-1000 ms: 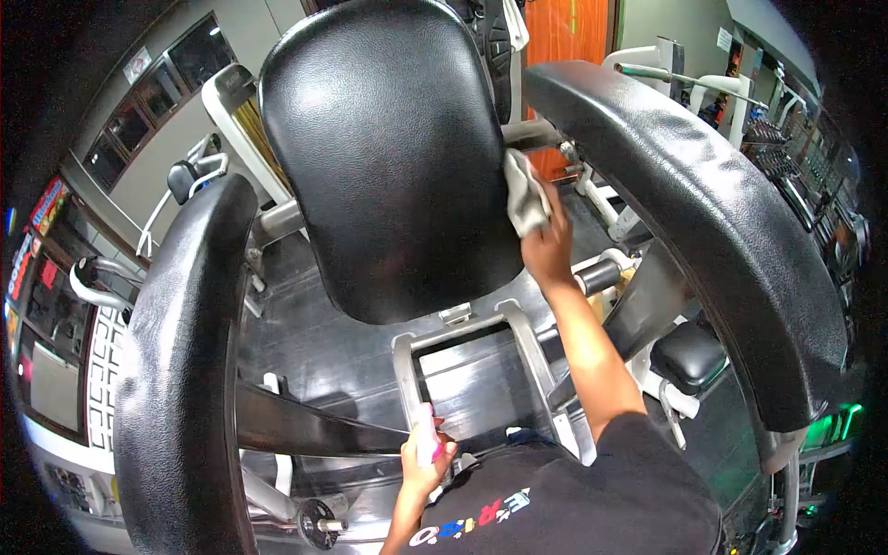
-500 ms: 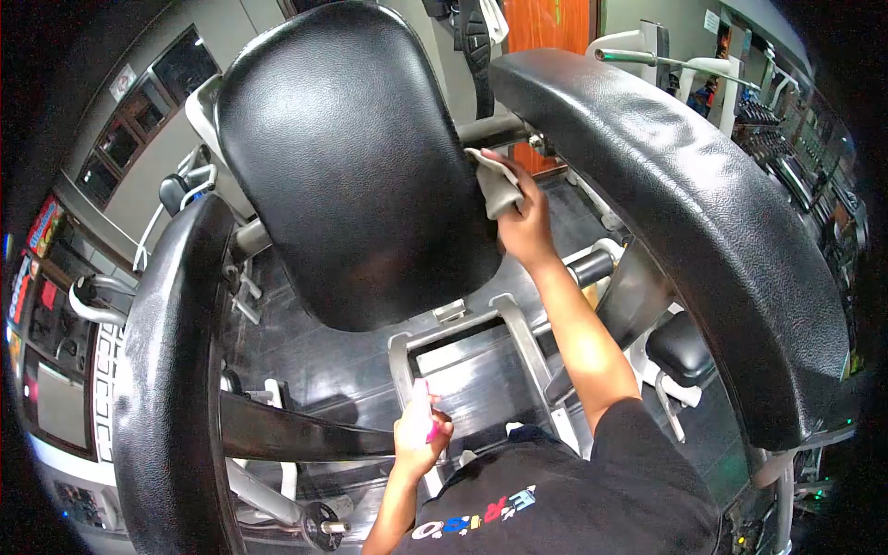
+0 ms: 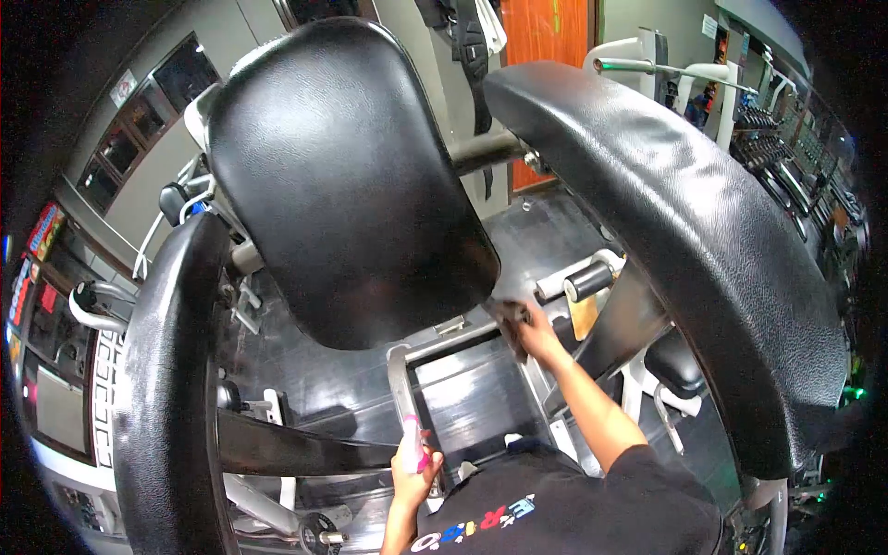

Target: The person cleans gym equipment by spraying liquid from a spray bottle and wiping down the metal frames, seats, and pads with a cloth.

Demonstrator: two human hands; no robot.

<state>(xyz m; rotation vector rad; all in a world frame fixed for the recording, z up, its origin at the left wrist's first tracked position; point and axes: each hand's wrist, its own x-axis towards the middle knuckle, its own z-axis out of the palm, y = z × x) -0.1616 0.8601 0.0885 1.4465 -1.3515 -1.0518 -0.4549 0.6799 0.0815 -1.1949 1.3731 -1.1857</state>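
Observation:
A large black padded backrest (image 3: 342, 185) of a gym machine fills the upper middle of the head view. My right hand (image 3: 541, 340) is closed on a cloth (image 3: 511, 326), just below the pad's lower right corner. The cloth looks dark and smeared by motion, and whether it touches the pad is hard to tell. Low in the middle, my left hand (image 3: 413, 479) is wrapped round a small white-and-pink spray bottle (image 3: 413, 446), held upright and apart from the pad. Its lower part is hidden by my fingers.
Long black padded arms flank me at right (image 3: 666, 213) and left (image 3: 171, 388). A grey metal frame (image 3: 400, 375) stands on the dark floor (image 3: 314, 370) below the backrest. A weight plate (image 3: 317, 532) sits at lower left. Dumbbell racks (image 3: 763, 148) line the far right.
My right hand has moved down with the cloth, from the backrest's right edge to below its lower right corner. My left hand and the bottle sit slightly lower in view.

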